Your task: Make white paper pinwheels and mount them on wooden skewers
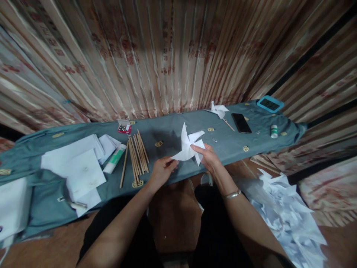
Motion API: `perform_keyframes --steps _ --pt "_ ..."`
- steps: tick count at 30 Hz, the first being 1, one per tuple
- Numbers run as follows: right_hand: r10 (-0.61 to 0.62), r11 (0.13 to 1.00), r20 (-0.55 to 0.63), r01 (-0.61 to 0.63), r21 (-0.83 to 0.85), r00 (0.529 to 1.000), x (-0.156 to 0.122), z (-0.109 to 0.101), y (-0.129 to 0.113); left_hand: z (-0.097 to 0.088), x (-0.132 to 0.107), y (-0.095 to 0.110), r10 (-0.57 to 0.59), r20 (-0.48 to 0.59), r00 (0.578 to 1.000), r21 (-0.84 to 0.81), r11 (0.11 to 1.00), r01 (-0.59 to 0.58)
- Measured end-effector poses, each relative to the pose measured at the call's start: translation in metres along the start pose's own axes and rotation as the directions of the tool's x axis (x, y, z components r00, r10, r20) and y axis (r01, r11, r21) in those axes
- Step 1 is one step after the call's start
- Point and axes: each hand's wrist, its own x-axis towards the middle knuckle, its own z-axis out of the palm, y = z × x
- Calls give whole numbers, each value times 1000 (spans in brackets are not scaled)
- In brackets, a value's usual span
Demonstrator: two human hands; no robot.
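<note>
A white paper pinwheel (186,146) is held up over the front of the cloth-covered table, its blades folded toward the centre. My right hand (208,156) grips it, thumb pressed near the middle and fingers behind. My left hand (164,169) pinches the tip of its lower left blade. No stick shows on this pinwheel. Left of my left hand lies a row of several wooden sticks (138,154). Behind them sits a small red box (124,127) with its lid up and small shiny pieces inside. Another paper pinwheel (218,110) with a stick rests at the back.
White paper sheets (86,175) and a green-and-white glue tube (114,159) lie left. A black phone (241,123), a small glue stick (274,131) and a blue-framed clock (270,104) are right. Many folded white papers (290,219) are heaped low right. Curtains (167,56) hang behind the table.
</note>
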Motion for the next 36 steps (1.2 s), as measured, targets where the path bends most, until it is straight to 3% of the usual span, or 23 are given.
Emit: perform_keyframes --steps 5,8,16,26,36 --pt "-18 1000 27 19 -25 999 1 -2 -3 -11 -4 0 99 1 995 223 970 -97" --pt "-15 999 47 17 -42 999 0 -2 -4 -14 -3 -1 106 -5 994 277 956 -101" --pt "-14 1000 21 15 -11 1000 5 -6 -7 -10 -2 -2 106 16 994 288 952 -106" --pt "-32 994 -203 10 -111 979 6 -18 -5 -1 -5 5 83 26 996 299 950 -87" --pt "-50 977 -164 14 -211 985 0 -12 0 0 -8 -4 79 44 996 284 955 -89"
